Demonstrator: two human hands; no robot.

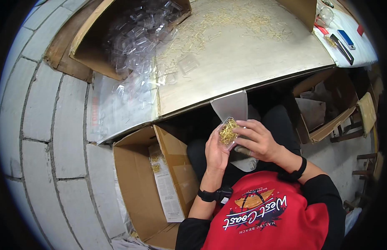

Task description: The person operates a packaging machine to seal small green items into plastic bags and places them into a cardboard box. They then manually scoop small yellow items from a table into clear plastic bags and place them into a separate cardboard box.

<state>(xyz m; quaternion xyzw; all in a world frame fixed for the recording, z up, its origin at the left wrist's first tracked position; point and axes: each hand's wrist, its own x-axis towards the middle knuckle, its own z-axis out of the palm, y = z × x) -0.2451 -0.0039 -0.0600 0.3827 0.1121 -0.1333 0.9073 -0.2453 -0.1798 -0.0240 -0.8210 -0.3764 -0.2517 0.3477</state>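
In front of my lap, my left hand (217, 152) is closed around the near left side of a small clear plastic box (229, 106), whose lid stands raised away from me. A tangle of thin gold-coloured wire clips (228, 132) fills the box; their exact kind is too small to make out. My right hand (260, 141) bends over the box's right side, with fingertips on the clips. Its thumb is mostly hidden. Beyond the box, many similar gold pieces (210, 35) lie scattered across the tabletop (243, 58).
A cardboard box tipped on the table (87, 54) spills clear plastic boxes (139, 41). Below the table's edge stand an open carton (135, 183) at left and another carton (327, 129) at right. A blue stapler-like object (346, 38) and a black tool (342, 48) lie far right.
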